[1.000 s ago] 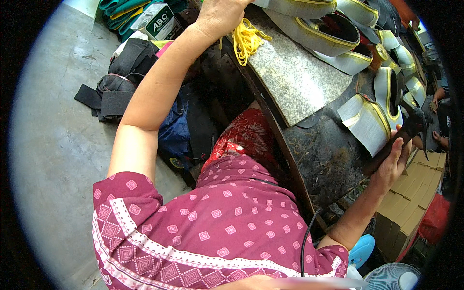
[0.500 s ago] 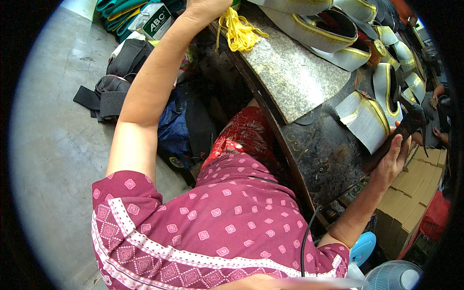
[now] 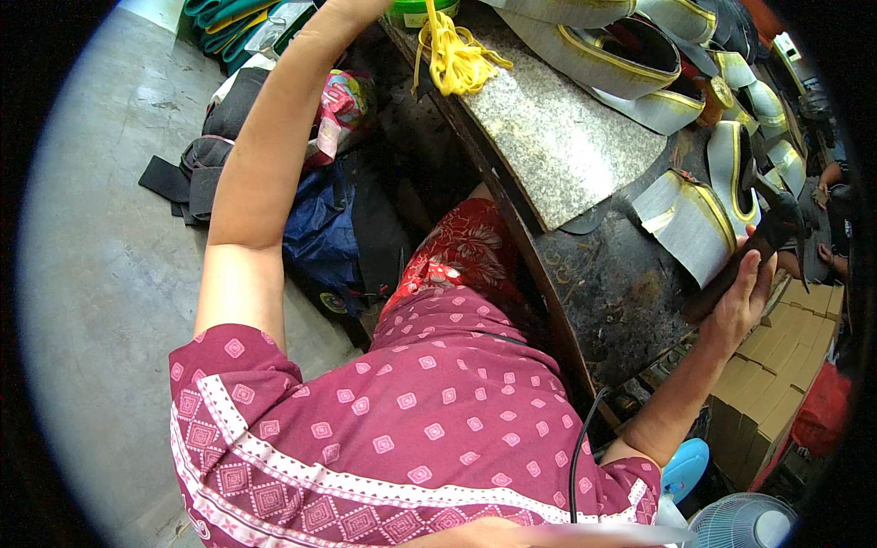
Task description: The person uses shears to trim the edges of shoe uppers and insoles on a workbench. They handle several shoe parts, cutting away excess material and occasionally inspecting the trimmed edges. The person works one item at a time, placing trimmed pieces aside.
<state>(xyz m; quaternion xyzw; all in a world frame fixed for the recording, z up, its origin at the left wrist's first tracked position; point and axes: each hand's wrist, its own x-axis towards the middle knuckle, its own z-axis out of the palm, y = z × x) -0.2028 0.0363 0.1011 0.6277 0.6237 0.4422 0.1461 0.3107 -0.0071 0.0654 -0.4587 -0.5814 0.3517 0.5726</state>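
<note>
The right hand (image 3: 738,300) was found part closed, thumb and fingers about a dark, hammer-like tool (image 3: 782,226) at the right-hand end of the worktop (image 3: 621,310). The tool lay aslant; the exact grip was partly hidden. Just beside the fingers, a grey-white piece (image 3: 683,233) with yellow edging rested on the worktop, and next to it stood a looped grey piece (image 3: 723,164).

The left hand (image 3: 359,7) was cut off by the upper edge; its fingers were out of view, so how far open it was, and whether it held anything, could not be determined. Near it were a green tub (image 3: 413,13) and a bunch of yellow laces (image 3: 455,62), the latter at one end of a speckled slab (image 3: 571,137).

Further out, more edged pieces (image 3: 617,73) lay heaped past the slab. Cardboard boxes (image 3: 776,370) were stacked to the right, with a fan (image 3: 744,525) lower down. Dark cloth (image 3: 164,187) lay on the grey floor (image 3: 100,292) to the left
</note>
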